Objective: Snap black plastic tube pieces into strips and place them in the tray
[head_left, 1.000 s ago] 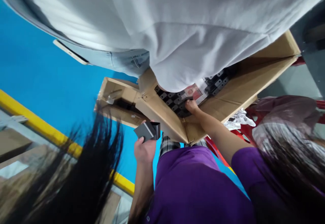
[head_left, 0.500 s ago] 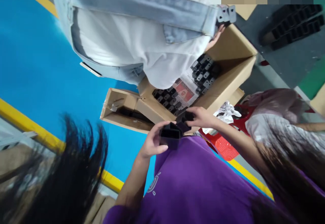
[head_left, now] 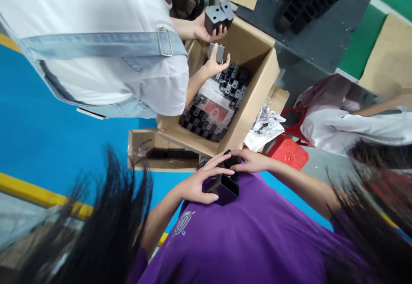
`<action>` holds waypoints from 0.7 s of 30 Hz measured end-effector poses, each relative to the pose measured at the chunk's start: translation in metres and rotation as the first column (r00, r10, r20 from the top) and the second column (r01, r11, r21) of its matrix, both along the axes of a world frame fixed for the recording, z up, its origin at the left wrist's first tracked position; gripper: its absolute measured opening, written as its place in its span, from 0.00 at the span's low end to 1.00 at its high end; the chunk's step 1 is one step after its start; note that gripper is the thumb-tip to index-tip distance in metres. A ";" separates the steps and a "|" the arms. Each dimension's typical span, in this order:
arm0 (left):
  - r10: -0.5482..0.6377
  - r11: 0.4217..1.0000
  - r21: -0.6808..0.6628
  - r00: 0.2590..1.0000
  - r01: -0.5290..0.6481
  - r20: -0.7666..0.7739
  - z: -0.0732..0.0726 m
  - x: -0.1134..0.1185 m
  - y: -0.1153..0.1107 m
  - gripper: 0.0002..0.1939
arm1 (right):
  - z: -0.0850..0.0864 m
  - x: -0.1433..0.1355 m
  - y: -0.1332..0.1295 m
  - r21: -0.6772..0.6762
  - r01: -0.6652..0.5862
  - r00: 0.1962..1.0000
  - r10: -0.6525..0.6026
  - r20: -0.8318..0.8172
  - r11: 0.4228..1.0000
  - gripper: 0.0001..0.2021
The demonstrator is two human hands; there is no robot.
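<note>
- L hand clamped on black tube, fingers over its top, open end facing camera, held against purple shirt.
- R hand closed on 2nd black piece, just above the tube; pieces touching or nearly, can't tell which.
- Both held near edge of box, which has rows of black parts w/ a printed sheet between.
- Co-worker in white tee w/ denim straps stands at box: one hand on a grey piece, other holds black blocks.
- Red stool & crumpled paper beside box; blue floor w/ yellow line.
</note>
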State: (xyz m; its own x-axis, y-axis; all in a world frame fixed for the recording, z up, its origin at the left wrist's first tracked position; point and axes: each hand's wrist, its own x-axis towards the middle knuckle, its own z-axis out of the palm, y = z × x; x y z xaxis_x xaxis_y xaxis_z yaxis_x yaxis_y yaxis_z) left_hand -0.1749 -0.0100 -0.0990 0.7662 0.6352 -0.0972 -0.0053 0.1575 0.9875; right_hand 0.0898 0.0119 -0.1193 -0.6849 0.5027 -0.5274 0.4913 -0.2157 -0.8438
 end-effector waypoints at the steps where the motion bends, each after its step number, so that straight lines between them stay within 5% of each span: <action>1: -0.044 0.999 -0.007 0.999 0.044 -0.009 0.001 0.000 0.003 0.32 | 0.002 0.003 0.000 -0.030 -0.018 1.000 0.018 -0.018 0.999 0.26; 5: -0.088 0.995 -0.040 0.996 0.087 -0.011 0.006 0.002 0.012 0.32 | 0.010 0.009 0.003 -0.119 -0.069 0.996 0.061 -0.072 0.990 0.33; 13: -0.045 0.999 -0.004 0.998 0.045 -0.050 0.023 0.002 0.032 0.32 | 0.016 -0.003 -0.001 -0.121 0.054 0.998 -0.057 -0.023 0.991 0.34; 21: 0.022 0.913 -0.402 0.990 -0.075 -0.136 0.064 0.008 0.053 0.45 | 0.019 -0.011 0.008 0.030 -0.014 0.995 0.011 0.104 0.999 0.31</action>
State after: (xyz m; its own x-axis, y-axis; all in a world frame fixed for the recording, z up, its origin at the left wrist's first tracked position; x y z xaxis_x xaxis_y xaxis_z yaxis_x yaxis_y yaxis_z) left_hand -0.1667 0.0426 -0.0355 0.6998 0.5568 -0.4475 0.0969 0.5466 0.8317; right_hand 0.0785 0.0201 -0.1000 -0.6335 0.5117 -0.5803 0.5790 -0.1840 -0.7943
